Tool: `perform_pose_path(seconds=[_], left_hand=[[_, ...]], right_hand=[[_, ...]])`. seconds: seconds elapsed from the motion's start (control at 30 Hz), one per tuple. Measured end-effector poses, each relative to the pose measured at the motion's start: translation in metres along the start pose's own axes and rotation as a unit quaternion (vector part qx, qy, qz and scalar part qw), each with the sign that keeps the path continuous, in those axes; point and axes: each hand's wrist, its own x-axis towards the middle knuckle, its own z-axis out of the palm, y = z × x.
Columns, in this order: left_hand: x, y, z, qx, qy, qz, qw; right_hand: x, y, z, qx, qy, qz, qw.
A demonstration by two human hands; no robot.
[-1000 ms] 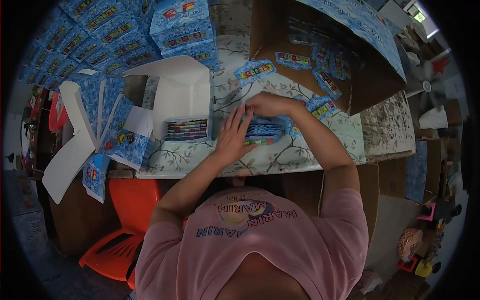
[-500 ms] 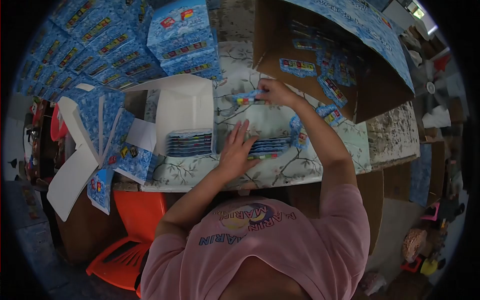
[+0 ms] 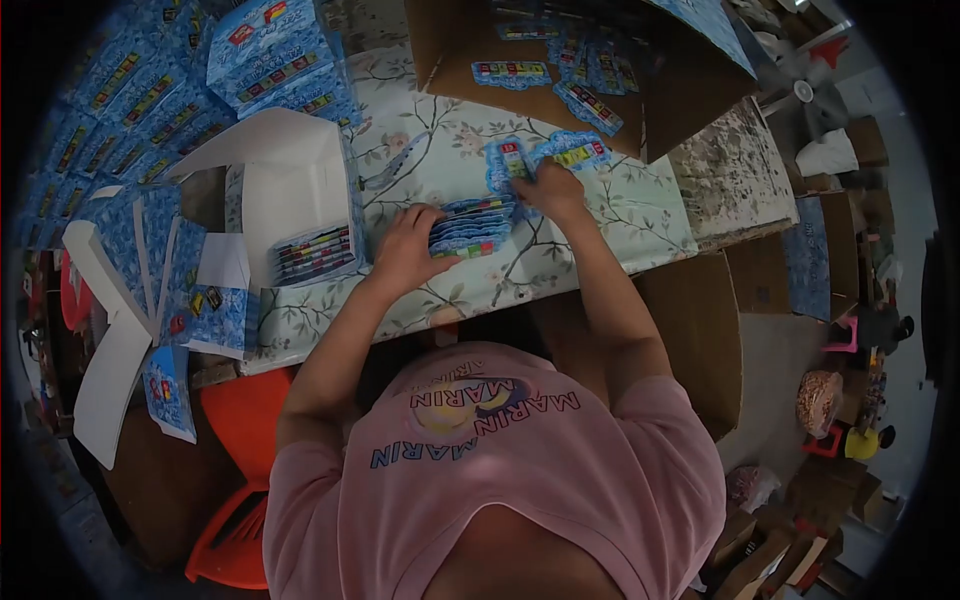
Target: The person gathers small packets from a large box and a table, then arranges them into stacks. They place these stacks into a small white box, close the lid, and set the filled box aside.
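My left hand [image 3: 408, 252] is curled around the left end of a row of blue packets [image 3: 470, 228], its thumb at the front and its fingers behind. The packets lean closely against each other on the table, coloured labels along their edges. At the row's right end, my right hand [image 3: 553, 192] pinches the lower edge of a single blue packet [image 3: 508, 158] with a red, yellow and green label. Its fingertips are partly hidden. Another blue packet [image 3: 582, 152] lies just behind that hand. Left of my left hand, an open white-lined box [image 3: 300, 195] holds several packets [image 3: 312, 255] at its near end.
A large cardboard carton [image 3: 455, 75] lies open at the back, with loose packets [image 3: 588, 105] inside. Stacked blue boxes [image 3: 275, 55] rise at the back left. Unfolded box blanks [image 3: 110, 375] overhang the table's left edge. An orange chair [image 3: 235, 430] stands below the flowered tablecloth [image 3: 400, 330].
My right hand has gone from a packet near the box to one beside the row's right end. My left hand has closed around the row's left end. The view has shifted.
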Motion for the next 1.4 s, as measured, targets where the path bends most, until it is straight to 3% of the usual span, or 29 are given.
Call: perform_pose_path(seconds=[0.13,0.23,0.3,0.43,0.47,0.5,0.53,0.57,0.63,0.77,0.93,1.0,1.03,1.1,1.2,1.33,1.4], left_hand=[[-0.003,0.002,0.002,-0.001,-0.001,-0.011,1.0],[-0.004,0.004,0.0,0.003,0.002,-0.01,1.0],[-0.005,0.005,0.001,0.003,-0.001,-0.014,1.0],[0.0,0.005,-0.002,-0.003,-0.008,-0.016,1.0],[-0.002,0.007,-0.003,0.001,-0.015,-0.024,1.0],[-0.003,0.008,-0.004,0.002,-0.013,-0.03,0.999],[-0.004,0.01,-0.004,0.017,-0.006,-0.029,0.999],[-0.006,0.011,-0.004,0.031,0.0,-0.026,0.999],[-0.01,0.013,-0.005,0.053,0.025,-0.02,0.998],[-0.016,0.012,-0.004,0.055,0.039,-0.021,0.998],[-0.013,0.006,0.001,0.019,0.021,-0.02,0.999],[-0.009,0.009,0.0,0.006,0.011,-0.013,1.0],[-0.006,0.013,-0.001,0.002,0.017,-0.015,1.0],[-0.002,0.014,0.0,-0.001,0.023,-0.019,1.0],[0.004,0.008,0.002,0.016,0.034,0.004,0.999],[0.007,0.006,0.001,0.024,-0.006,0.007,1.0],[0.005,0.008,0.002,0.025,-0.013,0.017,0.999]], right_hand=[[0.031,-0.02,0.002,0.022,-0.044,-0.02,0.999],[0.047,-0.037,-0.001,-0.003,0.017,-0.053,0.998],[0.054,-0.051,-0.013,0.077,-0.118,0.02,0.99],[0.082,-0.069,-0.003,-0.021,-0.114,-0.071,0.991],[0.087,-0.072,0.001,0.162,-0.122,-0.087,0.975],[0.086,-0.078,0.004,0.339,-0.13,-0.099,0.927],[0.08,-0.084,0.013,0.539,-0.102,-0.093,0.831],[0.073,-0.082,0.017,0.537,-0.109,-0.093,0.831],[0.035,-0.08,0.0,0.7,-0.137,-0.11,0.692],[0.011,-0.009,0.025,0.655,-0.245,-0.093,0.708],[0.004,0.027,0.011,0.674,-0.239,-0.083,0.694],[0.005,0.026,0.009,0.556,-0.217,-0.146,0.789],[0.003,0.024,0.005,0.556,-0.218,-0.147,0.789],[-0.005,0.018,-0.006,0.474,-0.202,-0.159,0.842],[-0.018,0.022,-0.023,0.506,-0.222,-0.167,0.817],[-0.028,0.014,-0.028,0.483,-0.243,-0.131,0.831],[-0.015,0.012,-0.018,0.471,-0.175,-0.101,0.859]])
